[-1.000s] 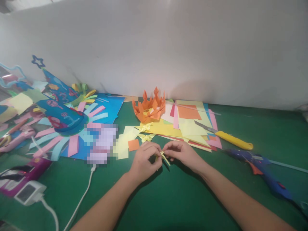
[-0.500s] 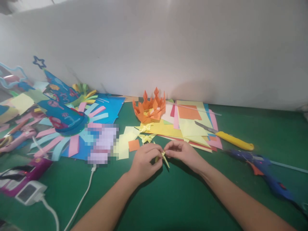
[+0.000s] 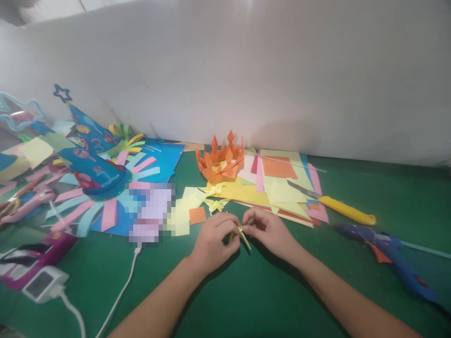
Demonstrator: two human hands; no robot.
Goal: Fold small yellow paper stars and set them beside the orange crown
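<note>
Over the green table [image 3: 268,300], my left hand [image 3: 215,241] pinches a small folded yellow paper piece [image 3: 245,239] between thumb and fingers. One narrow point of the piece sticks out towards me; the rest is mostly behind my fingers. On its other side, the fingertips of my right hand [image 3: 268,230] are closed on it near its middle. Just beyond my left hand lie two similar yellow folded papers, one nearer [image 3: 216,205] and one farther [image 3: 215,190]. An orange folded-paper crown [image 3: 220,166] stands behind them.
Coloured paper sheets [image 3: 282,188] are stacked beyond my right hand, with a yellow-handled knife [image 3: 347,210] across their edge. A blue glue gun [image 3: 398,256] lies at right. At left are decorated cone hats [image 3: 95,171], a blurred-out lilac object [image 3: 153,213] and a white cable [image 3: 128,281].
Both hands still hold the yellow paper piece. Its protruding point sits slightly farther right, and my fingers have shifted a little. The whole view has moved slightly.
</note>
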